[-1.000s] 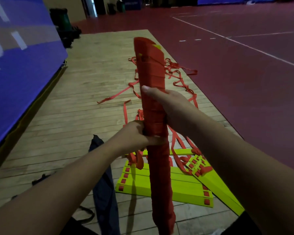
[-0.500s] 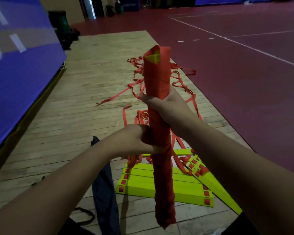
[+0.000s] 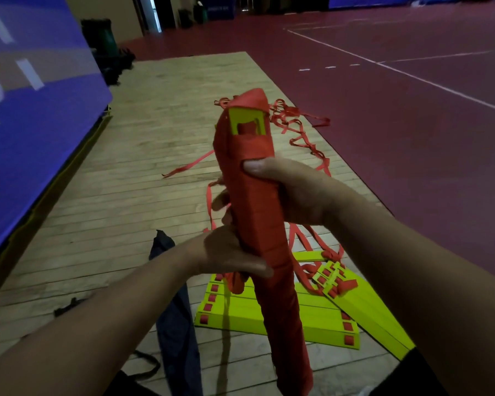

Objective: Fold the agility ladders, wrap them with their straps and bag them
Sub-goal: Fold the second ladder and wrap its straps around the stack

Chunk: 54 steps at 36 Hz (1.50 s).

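Note:
A folded agility ladder bundle [image 3: 257,212], wound all over in red strap, stands nearly upright in front of me, a yellow rung end showing at its top. My right hand [image 3: 292,192] grips its upper middle, thumb across the front. My left hand [image 3: 232,255] grips it just below and pinches a loose red strap end. On the floor behind lie several yellow rungs [image 3: 312,318] of another ladder with tangled red straps [image 3: 300,130]. A dark blue bag [image 3: 175,318] lies flat on the boards to the left.
Wooden plank flooring [image 3: 143,172] runs ahead, bordered on the right by red court floor [image 3: 412,138] with white lines. A blue padded wall [image 3: 32,95] stands on the left. Dark equipment [image 3: 106,44] sits at the far end. A black strap [image 3: 146,364] lies near my left arm.
The bundle has tilted toward me and come lower, so the yellow rung end at its top now shows. My right hand has shifted its grip, thumb now on the front.

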Tool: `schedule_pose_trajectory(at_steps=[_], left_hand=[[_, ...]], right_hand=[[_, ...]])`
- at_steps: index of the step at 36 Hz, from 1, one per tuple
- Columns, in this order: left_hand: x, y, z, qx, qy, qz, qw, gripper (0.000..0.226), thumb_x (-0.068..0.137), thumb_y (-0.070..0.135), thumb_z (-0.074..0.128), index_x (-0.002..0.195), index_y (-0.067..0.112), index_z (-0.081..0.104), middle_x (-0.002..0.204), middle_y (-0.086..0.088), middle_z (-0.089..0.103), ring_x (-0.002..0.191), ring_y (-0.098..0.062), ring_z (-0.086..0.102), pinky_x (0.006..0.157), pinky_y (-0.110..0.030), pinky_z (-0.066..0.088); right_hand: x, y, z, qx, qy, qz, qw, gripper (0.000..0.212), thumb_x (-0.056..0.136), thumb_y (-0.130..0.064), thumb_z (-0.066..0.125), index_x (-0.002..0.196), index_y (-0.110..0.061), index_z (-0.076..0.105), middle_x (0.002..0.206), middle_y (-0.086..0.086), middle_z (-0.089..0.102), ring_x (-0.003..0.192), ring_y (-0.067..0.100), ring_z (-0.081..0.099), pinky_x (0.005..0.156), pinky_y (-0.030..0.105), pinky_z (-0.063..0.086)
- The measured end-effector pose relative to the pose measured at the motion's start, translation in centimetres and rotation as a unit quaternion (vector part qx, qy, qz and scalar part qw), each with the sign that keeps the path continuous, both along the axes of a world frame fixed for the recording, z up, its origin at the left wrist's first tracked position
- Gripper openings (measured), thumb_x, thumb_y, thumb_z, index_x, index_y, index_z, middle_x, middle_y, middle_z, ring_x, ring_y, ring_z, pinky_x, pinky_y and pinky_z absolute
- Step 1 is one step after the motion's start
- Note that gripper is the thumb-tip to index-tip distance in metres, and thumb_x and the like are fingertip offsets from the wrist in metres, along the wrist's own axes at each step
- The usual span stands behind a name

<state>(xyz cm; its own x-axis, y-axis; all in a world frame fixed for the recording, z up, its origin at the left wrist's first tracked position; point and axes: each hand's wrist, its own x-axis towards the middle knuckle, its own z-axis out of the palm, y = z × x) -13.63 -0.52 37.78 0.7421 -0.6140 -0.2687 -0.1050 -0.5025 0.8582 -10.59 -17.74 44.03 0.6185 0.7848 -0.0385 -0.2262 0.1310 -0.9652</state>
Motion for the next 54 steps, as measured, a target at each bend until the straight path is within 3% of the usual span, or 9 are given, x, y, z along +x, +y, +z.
schedule_pose_trajectory(at_steps=[6,9,13,16,23,29,34,45,54], left_hand=[[0.3,0.0,1.7,0.07,-0.03,0.013,0.997,0.037,0.076,0.062,0.076,0.1,0.033,0.072,0.091,0.011,0.077,0.085,-0.016,0.074,0.083,-0.04,0.06],[1.2,-0.2,1.6,0.18,-0.112,0.04,0.977,0.03,0.084,0.06,0.068,0.095,0.032,0.067,0.071,0.014,0.071,0.06,0.0,0.067,0.06,-0.021,0.053],[1.0,-1.2,0.2,0.156,-0.104,0.075,0.979,0.05,0.076,0.068,0.068,0.112,0.032,0.068,0.095,0.012,0.075,0.08,-0.006,0.072,0.078,-0.035,0.061],[1.1,-2.6,-1.6,0.221,-0.173,0.1,0.955,0.064,0.059,0.095,0.046,0.085,0.04,0.061,0.075,0.015,0.067,0.064,-0.001,0.066,0.066,-0.033,0.061],[1.2,-1.2,-0.6,0.112,-0.106,0.114,0.981,0.026,0.082,0.047,0.076,0.094,0.024,0.072,0.087,-0.001,0.075,0.082,-0.021,0.071,0.081,-0.047,0.058],[0.7,0.1,0.8,0.024,-0.035,0.027,0.999,0.024,0.084,0.018,0.079,0.107,0.021,0.071,0.096,0.009,0.077,0.089,-0.01,0.073,0.078,-0.026,0.059],[0.9,0.8,1.8,0.082,0.009,-0.014,0.996,0.041,0.084,0.038,0.075,0.121,0.02,0.067,0.11,-0.001,0.075,0.099,-0.023,0.073,0.091,-0.046,0.058],[1.1,-1.5,-0.8,0.087,-0.11,0.132,0.981,0.021,0.081,0.06,0.072,0.09,0.041,0.066,0.067,0.026,0.066,0.058,0.004,0.061,0.054,-0.016,0.048],[2.0,1.9,1.4,-0.124,-0.069,0.188,0.972,0.027,0.075,0.039,0.082,0.086,0.017,0.071,0.065,0.002,0.069,0.055,-0.012,0.06,0.052,-0.021,0.047]], right_hand=[[0.0,0.0,0.0,-0.019,-0.053,-0.149,0.987,0.026,0.095,-0.023,0.063,0.111,-0.002,0.058,0.092,0.019,0.067,0.083,0.033,0.065,0.081,0.044,0.056],[0.0,0.2,-0.2,-0.058,-0.08,-0.263,0.96,0.024,0.094,-0.024,0.068,0.109,-0.006,0.063,0.092,0.015,0.068,0.083,0.028,0.068,0.083,0.046,0.059],[-0.1,1.7,-0.9,-0.149,-0.138,-0.399,0.894,0.029,0.093,-0.036,0.068,0.109,-0.013,0.064,0.093,0.017,0.067,0.08,0.021,0.065,0.077,0.046,0.057],[-0.3,2.8,-1.7,-0.175,-0.119,-0.428,0.879,0.04,0.093,-0.042,0.066,0.12,-0.015,0.054,0.09,0.005,0.061,0.076,0.014,0.059,0.064,0.03,0.045],[-0.1,1.2,-0.1,-0.172,-0.105,-0.269,0.942,0.032,0.087,-0.04,0.073,0.109,-0.022,0.058,0.118,0.014,0.065,0.108,0.027,0.064,0.097,0.044,0.053],[-0.6,-0.1,0.9,-0.008,-0.103,-0.136,0.985,0.042,0.088,-0.021,0.068,0.123,-0.006,0.052,0.1,0.013,0.068,0.09,0.027,0.07,0.082,0.037,0.057],[-0.9,0.8,0.6,-0.042,-0.119,-0.228,0.965,0.03,0.084,-0.025,0.074,0.108,-0.017,0.058,0.089,0.004,0.065,0.08,0.02,0.069,0.079,0.039,0.062],[-0.4,2.7,-1.0,-0.125,-0.139,-0.441,0.878,0.046,0.081,-0.043,0.081,0.113,-0.018,0.06,0.099,0.008,0.068,0.091,0.02,0.068,0.071,0.031,0.052],[2.1,-0.4,-2.1,-0.106,-0.05,-0.234,0.965,0.066,0.087,-0.065,0.058,0.127,-0.012,0.059,0.117,0.008,0.071,0.111,0.022,0.069,0.105,0.046,0.05]])
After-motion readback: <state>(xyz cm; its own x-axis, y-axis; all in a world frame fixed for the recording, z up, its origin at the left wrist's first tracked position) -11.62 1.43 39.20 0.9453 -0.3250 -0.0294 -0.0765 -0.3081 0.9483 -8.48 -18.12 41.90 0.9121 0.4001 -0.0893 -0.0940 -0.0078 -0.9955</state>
